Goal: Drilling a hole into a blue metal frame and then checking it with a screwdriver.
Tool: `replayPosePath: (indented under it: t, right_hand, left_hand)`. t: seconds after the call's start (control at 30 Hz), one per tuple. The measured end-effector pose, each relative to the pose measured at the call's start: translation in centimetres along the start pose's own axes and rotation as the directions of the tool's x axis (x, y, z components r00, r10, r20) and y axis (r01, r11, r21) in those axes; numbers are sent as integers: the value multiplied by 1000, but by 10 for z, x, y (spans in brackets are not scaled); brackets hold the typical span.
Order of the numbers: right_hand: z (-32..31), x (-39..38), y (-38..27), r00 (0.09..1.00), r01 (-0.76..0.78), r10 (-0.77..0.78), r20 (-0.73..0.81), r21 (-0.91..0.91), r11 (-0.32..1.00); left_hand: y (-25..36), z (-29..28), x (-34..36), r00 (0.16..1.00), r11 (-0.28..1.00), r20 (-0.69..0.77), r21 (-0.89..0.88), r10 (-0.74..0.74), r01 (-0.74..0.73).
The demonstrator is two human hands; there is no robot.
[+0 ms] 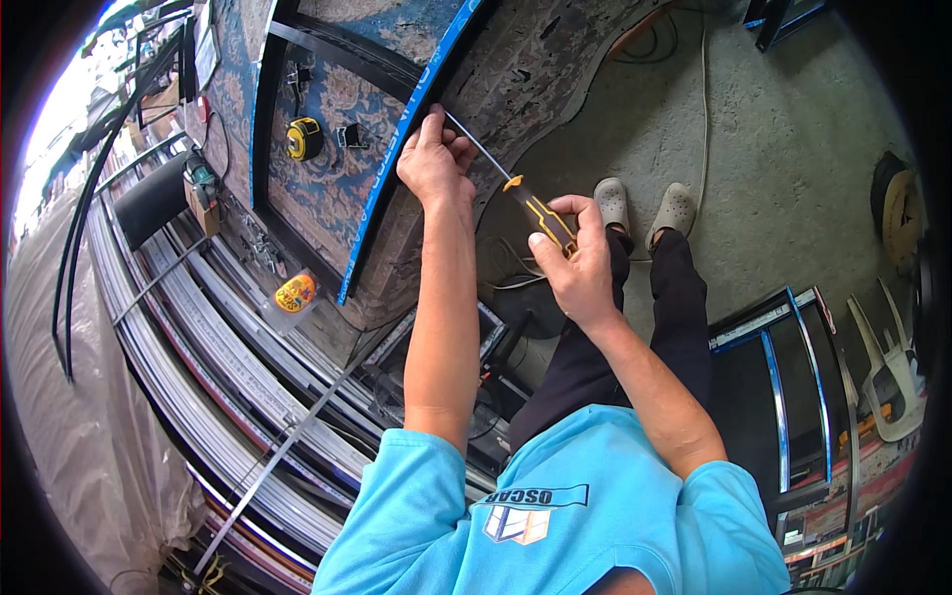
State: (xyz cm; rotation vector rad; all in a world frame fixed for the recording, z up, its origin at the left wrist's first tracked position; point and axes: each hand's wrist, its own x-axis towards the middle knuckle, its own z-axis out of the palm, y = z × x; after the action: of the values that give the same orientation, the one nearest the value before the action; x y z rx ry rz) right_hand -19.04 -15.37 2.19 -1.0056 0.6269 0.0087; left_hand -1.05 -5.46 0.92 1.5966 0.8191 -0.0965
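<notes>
Right of a black frame (342, 45) edged with blue film (395, 149), the right hand (580, 268) grasps a screwdriver (540, 213) by its handle. At the frame's edge, the left hand (434, 164) curls beside the tip (whether it pinches anything, I cannot tell). If the tip slips, it could jab those fingers or scratch the frame. Printed lettering marks the film and, below the frame, the blue shirt (595, 456).

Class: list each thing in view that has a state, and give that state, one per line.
Screwdriver: held, slanting
Right hand: closed around screwdriver
Left hand: partly curled, at frame
Frame: lying on carpet
Tape measure: set down
Clogs: worn
Bars: stacked
Shirt: worn
</notes>
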Motion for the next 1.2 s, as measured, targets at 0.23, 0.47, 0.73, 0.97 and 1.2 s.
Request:
replayPosePath:
  t: [0.23, 0.47, 0.73, 0.97, 1.2]
  right_hand:
    - [-23, 17, 6, 940, 331, -342, 13, -285, 900]
    - [-21, 18, 16, 999, -41, 40, 9, 208, 977]
    - [-18, 27, 15, 998, -19, 5, 63, 222, 975]
    - [-25, 34, 15, 1000, -3, 0, 17, 207, 978]
    - [-21, 35, 10, 989, 149, -148, 22, -26, 989]
  left_hand:
    - [0, -3, -1, 1000, 1000, 11, -22, 11, -11]
    - [3, 0, 0, 999, 999, 2, -20, -43, 43]
    - [3, 0, -3, 999, 997, -32, -70, -37, 34]
    - [23, -24, 7, 530, 436, 122, 432, 839, -789]
    - [48, -47, 40, 588, 286, 678, 515, 441, -808]
